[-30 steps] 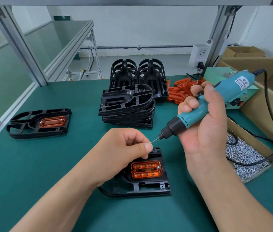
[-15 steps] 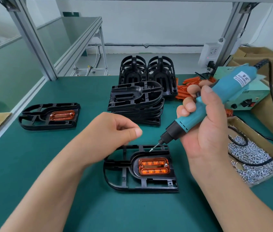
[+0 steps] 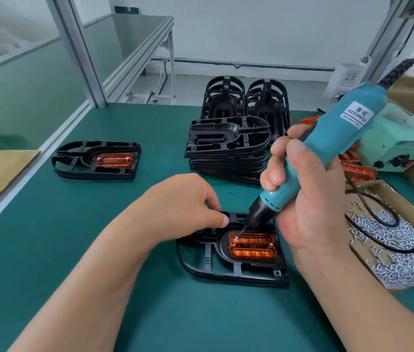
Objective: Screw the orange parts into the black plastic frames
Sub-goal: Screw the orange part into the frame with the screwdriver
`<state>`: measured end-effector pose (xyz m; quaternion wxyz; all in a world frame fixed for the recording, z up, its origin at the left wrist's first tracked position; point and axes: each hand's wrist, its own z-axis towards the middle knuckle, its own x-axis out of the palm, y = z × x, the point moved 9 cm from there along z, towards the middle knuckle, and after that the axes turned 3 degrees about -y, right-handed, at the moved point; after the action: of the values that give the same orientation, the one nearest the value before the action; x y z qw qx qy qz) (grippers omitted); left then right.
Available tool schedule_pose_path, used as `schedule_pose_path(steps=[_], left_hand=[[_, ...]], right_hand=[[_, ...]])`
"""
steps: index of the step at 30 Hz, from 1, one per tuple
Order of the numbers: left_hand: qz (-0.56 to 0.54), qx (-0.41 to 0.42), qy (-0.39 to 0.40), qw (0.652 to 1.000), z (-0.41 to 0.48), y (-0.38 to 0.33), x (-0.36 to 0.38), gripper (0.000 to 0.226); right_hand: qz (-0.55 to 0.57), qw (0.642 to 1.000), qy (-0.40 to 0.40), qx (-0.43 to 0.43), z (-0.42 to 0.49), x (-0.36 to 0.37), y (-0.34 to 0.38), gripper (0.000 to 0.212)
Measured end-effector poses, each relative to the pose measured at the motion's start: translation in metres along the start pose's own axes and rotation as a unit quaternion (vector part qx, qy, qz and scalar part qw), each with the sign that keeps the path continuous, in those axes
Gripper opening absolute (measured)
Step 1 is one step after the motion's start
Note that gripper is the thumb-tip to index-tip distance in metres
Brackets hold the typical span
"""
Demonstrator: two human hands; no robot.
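A black frame lies flat on the green mat in front of me, with an orange part seated in its middle. My right hand grips a teal electric screwdriver, tilted, its bit tip on the orange part's upper left corner. A screw head shows at the part's upper right corner. My left hand holds the frame's far edge, thumb tip on the rear rail, fingers curled. Another frame with an orange part fitted lies at the far left.
A stack of empty black frames sits behind the work, with more frames standing upright beyond. Loose orange parts lie at the right, beside a green power unit. A cardboard tray of screws holds the tool's black cable.
My left hand left the screwdriver's tip and dropped onto the frame's far edge. The screwdriver came down, and its bit now stands on the orange part's upper left corner.
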<state>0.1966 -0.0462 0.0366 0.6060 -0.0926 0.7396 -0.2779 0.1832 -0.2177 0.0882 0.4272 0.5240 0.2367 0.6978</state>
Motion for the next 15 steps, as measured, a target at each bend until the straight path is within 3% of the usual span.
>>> schedule_pose_path(steps=[15], left_hand=[[0.025,0.004,-0.004,1.0,-0.001,-0.005,0.001,0.022]], right_hand=[[-0.034,0.997,0.069,-0.015,-0.005,0.017,0.001,0.015]])
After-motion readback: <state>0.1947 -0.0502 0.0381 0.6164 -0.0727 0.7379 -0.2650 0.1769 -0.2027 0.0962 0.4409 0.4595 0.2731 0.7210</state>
